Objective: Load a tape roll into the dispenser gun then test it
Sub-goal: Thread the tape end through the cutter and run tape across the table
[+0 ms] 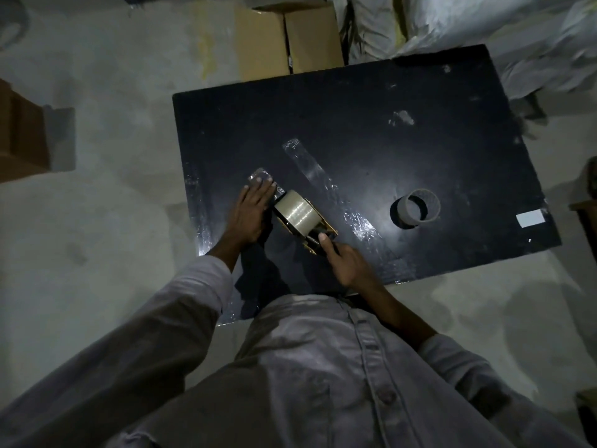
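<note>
- The left hand (253, 208) lies open and flat on the black surface (403, 150), fingers pressing a clear tape end (263, 177).
- The right hand (344, 258) grips the dispenser (315, 236) handle.
- The tape roll (295, 213) sits loaded in the dispenser, just beside the left hand.
- An empty core (416, 208) stands well apart, to the right.
</note>
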`<state>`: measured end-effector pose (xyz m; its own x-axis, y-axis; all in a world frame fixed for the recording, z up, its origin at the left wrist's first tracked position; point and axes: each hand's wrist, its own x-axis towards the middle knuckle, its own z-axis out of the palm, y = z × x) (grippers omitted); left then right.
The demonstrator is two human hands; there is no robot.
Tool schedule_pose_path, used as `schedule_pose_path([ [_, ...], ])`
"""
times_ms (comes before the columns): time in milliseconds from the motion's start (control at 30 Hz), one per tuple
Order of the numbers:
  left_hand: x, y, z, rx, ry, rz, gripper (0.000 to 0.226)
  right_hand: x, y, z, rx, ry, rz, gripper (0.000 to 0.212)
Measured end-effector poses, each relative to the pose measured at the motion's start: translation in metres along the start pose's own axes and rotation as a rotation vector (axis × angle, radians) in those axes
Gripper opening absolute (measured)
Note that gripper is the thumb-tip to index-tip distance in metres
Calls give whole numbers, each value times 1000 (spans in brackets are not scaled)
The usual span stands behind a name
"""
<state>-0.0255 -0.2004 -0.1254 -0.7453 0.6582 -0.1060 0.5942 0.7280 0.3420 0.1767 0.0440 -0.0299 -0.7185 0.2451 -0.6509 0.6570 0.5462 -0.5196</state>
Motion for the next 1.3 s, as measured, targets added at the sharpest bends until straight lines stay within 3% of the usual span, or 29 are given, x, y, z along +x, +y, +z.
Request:
schedule_pose_path([
  [167,5,-4,-5,106,-112,-43,71,-10,0,2,29,-5,-22,96],
  [467,0,22,0,125,-185,-86,71,-40,87,8,137,88,-46,63],
  [633,-31,50,17,146,-149,11,70,-61,111,10,125,163,-7,78],
  [800,-57,83,38,189,-142,63,75,-71,109,8,162,144,-16,61],
  [967,-68,109,50,212,-207,84,57,-65,110,-3,194,94,-47,69],
  [1300,-88,167,66,234,-250,-9,60,-109,161,-27,156,73,-83,77],
])
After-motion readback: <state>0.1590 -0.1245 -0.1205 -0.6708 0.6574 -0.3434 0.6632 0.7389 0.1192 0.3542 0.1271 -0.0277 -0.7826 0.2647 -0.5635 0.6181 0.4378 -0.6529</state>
